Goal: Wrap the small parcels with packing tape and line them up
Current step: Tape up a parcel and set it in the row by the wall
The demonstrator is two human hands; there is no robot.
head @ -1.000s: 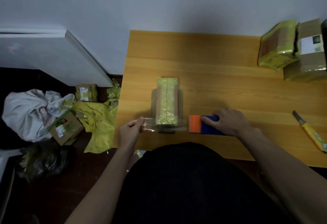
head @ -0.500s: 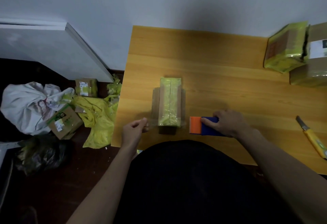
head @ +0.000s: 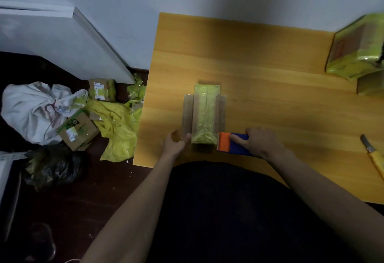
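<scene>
Your right hand (head: 262,143) grips the tape dispenser (head: 232,144) just right of the parcel (head: 204,115) (yellow-green); your left hand (head: 174,143), fingers straight, touches its left side.

A makeshift home packing corner: an orange wooden counter (head: 270,79) against a white wall, taped cardboard boxes (head: 78,131) and yellow plastic wrapping (head: 118,129) littering the dark floor.

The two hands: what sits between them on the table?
In the head view, the yellow-green parcel lies between the left hand and the right hand, which holds the tape dispenser.
</scene>
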